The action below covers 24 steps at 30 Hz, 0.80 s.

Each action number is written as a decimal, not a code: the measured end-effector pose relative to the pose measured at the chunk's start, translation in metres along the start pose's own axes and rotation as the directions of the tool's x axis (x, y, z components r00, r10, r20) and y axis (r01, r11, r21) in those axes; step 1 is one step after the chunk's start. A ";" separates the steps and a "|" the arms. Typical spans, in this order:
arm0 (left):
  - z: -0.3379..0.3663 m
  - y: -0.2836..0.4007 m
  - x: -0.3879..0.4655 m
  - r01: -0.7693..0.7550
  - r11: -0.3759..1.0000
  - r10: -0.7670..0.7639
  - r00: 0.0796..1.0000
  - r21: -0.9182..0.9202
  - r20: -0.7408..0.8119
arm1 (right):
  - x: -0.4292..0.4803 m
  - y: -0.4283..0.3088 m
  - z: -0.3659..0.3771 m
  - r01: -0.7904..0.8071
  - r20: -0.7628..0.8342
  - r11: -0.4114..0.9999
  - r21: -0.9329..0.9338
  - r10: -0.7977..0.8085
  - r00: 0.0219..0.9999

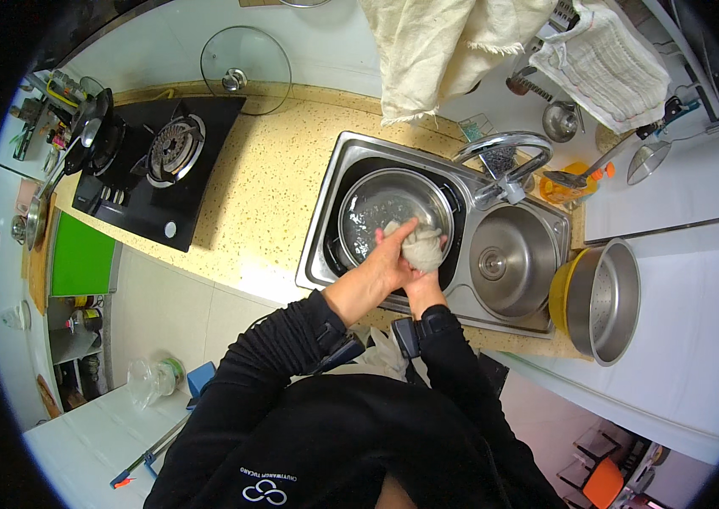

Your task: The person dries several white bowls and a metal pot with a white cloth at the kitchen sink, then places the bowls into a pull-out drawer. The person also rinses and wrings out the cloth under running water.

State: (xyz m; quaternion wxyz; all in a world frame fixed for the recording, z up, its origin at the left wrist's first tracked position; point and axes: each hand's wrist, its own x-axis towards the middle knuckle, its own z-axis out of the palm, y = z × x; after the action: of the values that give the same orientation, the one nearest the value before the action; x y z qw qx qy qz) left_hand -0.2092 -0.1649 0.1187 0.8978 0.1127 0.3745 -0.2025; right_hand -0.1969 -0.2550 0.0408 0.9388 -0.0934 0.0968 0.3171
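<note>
A bunched, pale beige cloth [423, 249] is squeezed between my two hands over the left sink basin. My left hand [391, 257] presses on it from the left with the index finger stretched out. Beneath and to the right, my right hand [424, 280] cups the same cloth, its fingers mostly hidden. Below the hands, a round stainless steel pan [366, 210] holding water sits in a black rack or basket [334, 245] in the left basin.
The chrome faucet [506, 143] arches behind the double sink [461, 305]. A round right basin [515, 267] lies beside a steel pot with a perforated insert [607, 302]. Left stands a black gas hob [162, 165]; a glass lid [246, 60] leans against the wall. Cloths [423, 57] hang above.
</note>
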 end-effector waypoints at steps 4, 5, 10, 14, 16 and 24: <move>-0.024 0.000 -0.009 0.039 0.974 -0.044 0.999 0.223 0.017 | 0.009 -0.025 0.014 0.032 -0.351 0.997 -0.075 -0.056 0.935; -0.029 0.004 -0.009 0.032 0.960 -0.047 0.998 0.280 0.047 | 0.020 -0.029 0.016 0.012 -0.406 0.968 -0.249 -0.116 0.906; -0.041 0.019 0.001 -0.242 -0.307 0.424 0.831 0.920 0.360 | 0.044 -0.048 0.003 -0.134 -0.209 0.365 -0.922 -0.174 0.962; -0.038 0.021 0.008 -0.112 -0.598 0.395 0.821 0.794 0.413 | 0.066 -0.047 -0.007 -0.187 -0.135 -0.263 -0.946 -0.203 0.970; -0.037 0.029 0.010 -0.149 -0.558 0.410 0.806 0.816 0.427 | 0.066 -0.050 -0.002 -0.277 -0.231 -0.340 -0.899 -0.170 0.958; -0.030 0.064 -0.001 0.147 0.958 -0.216 0.934 0.247 0.284 | 0.028 -0.049 0.042 -0.106 -0.222 0.856 -0.505 -0.010 0.975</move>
State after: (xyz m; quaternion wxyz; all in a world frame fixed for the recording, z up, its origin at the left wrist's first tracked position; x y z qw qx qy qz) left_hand -0.2001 -0.0970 0.1017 0.9042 0.1438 0.2137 -0.3406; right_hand -0.1397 -0.2672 0.0797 0.8552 -0.3721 0.1126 0.3427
